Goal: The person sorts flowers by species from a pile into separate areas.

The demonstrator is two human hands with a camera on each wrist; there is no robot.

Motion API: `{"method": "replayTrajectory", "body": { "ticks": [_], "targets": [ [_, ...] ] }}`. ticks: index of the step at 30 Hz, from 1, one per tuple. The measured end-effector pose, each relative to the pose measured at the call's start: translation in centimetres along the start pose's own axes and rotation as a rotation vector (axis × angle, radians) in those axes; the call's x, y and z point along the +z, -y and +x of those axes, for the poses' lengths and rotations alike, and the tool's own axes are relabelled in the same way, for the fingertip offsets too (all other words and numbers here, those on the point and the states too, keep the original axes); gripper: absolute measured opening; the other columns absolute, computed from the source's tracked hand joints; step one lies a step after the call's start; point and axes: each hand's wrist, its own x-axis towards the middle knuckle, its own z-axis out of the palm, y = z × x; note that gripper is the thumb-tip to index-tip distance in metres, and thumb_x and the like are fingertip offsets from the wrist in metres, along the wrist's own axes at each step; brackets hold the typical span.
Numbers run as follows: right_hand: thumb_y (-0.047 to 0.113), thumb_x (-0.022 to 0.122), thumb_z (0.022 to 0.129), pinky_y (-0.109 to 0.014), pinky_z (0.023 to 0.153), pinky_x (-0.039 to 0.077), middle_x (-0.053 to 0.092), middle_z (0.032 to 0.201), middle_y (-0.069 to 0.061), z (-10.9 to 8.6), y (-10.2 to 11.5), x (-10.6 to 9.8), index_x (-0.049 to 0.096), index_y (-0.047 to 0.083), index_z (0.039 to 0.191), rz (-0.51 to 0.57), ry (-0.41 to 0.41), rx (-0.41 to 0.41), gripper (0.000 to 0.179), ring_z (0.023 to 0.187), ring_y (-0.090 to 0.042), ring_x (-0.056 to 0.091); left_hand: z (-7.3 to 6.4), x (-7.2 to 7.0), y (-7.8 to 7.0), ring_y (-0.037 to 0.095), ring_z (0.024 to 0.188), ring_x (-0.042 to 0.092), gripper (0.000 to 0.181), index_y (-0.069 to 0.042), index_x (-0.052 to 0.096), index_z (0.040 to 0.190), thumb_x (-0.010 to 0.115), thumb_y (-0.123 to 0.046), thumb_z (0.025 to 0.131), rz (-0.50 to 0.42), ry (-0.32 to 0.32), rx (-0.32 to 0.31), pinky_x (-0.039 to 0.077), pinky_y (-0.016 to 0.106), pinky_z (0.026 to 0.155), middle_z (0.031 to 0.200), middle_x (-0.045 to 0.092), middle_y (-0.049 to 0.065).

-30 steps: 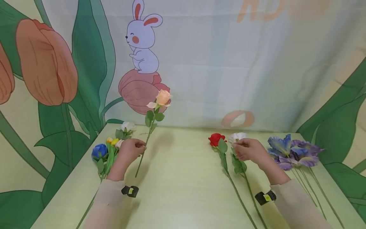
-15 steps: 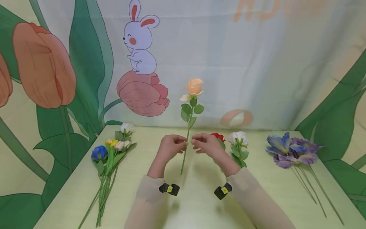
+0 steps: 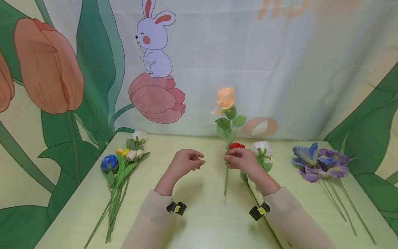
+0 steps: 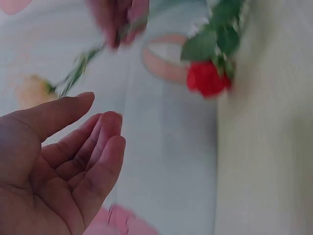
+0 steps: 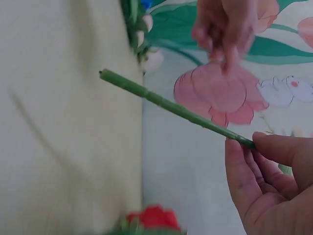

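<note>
A peach artificial rose [image 3: 226, 98] stands nearly upright above the table, its green stem [image 5: 176, 108] pinched between the thumb and fingers of my right hand [image 3: 242, 160]. The lower end of that stem points down, clear of the tabletop in the right wrist view. To its left my left hand [image 3: 185, 164] hovers with loosely bent fingers and holds nothing; its palm [image 4: 54, 196] shows bare in the left wrist view. Behind my right hand lie a red rose [image 3: 237, 146] and a white rose [image 3: 262, 148], their stems partly hidden by my right arm.
On the table's left [image 3: 186, 221] lies a group with a blue flower [image 3: 109, 162], yellow and pale tulips [image 3: 131, 155] and a white flower [image 3: 140, 135]. Purple-blue irises [image 3: 321, 162] lie at the right. A printed curtain [image 3: 217, 52] hangs behind the table's back edge.
The peach rose has travelled from the left to right of centre and passed from my left hand to my right. My right hand came in from above the white rose.
</note>
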Motion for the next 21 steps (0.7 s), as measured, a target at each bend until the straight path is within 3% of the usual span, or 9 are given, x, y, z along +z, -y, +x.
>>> {"method": "replayTrajectory", "body": {
  "ticks": [5, 11, 17, 21],
  "targets": [
    [0.012, 0.060, 0.103, -0.029, 0.078, 0.063, 0.071, 0.114, -0.029, -2.9, -2.6, -4.1, 0.060, -0.014, 0.124, -0.133, 0.011, 0.091, 0.034, 0.083, -0.012, 0.072, -2.8, -4.9, 4.3, 0.026, 0.078, 0.071, 0.026, 0.003, 0.074, 0.115, 0.071, -0.013, 0.095, 0.186, -0.070, -0.055, 0.052, 0.028, 0.064, 0.093, 0.077, 0.016],
    [0.014, 0.059, 0.104, -0.029, 0.075, 0.062, 0.072, 0.107, -0.020, -5.8, -5.5, -7.9, 0.054, -0.017, 0.132, -0.188, 0.016, 0.211, 0.042, 0.084, -0.012, 0.069, -6.7, -10.0, 9.4, 0.036, 0.092, 0.070, 0.029, 0.009, 0.070, 0.116, 0.068, -0.012, 0.096, 0.334, -0.156, -0.190, 0.058, 0.045, 0.077, 0.105, 0.073, 0.026],
    [0.012, 0.058, 0.104, -0.029, 0.072, 0.062, 0.071, 0.099, -0.014, -7.3, -8.4, -8.7, 0.054, -0.017, 0.131, -0.174, 0.016, 0.310, 0.040, 0.080, -0.013, 0.067, -10.0, -12.6, 14.3, 0.049, 0.105, 0.066, 0.045, 0.016, 0.062, 0.124, 0.068, -0.018, 0.095, 0.433, -0.129, -0.372, 0.057, 0.055, 0.084, 0.117, 0.068, 0.034],
    [0.012, 0.062, 0.102, -0.029, 0.067, 0.062, 0.070, 0.093, -0.011, -7.7, -9.5, -8.2, 0.057, -0.017, 0.127, -0.173, 0.015, 0.335, 0.038, 0.074, -0.013, 0.066, -11.0, -13.2, 16.2, 0.048, 0.101, 0.065, 0.042, 0.015, 0.063, 0.117, 0.070, -0.019, 0.093, 0.438, -0.097, -0.464, 0.056, 0.053, 0.080, 0.116, 0.067, 0.034]
  ]
}}
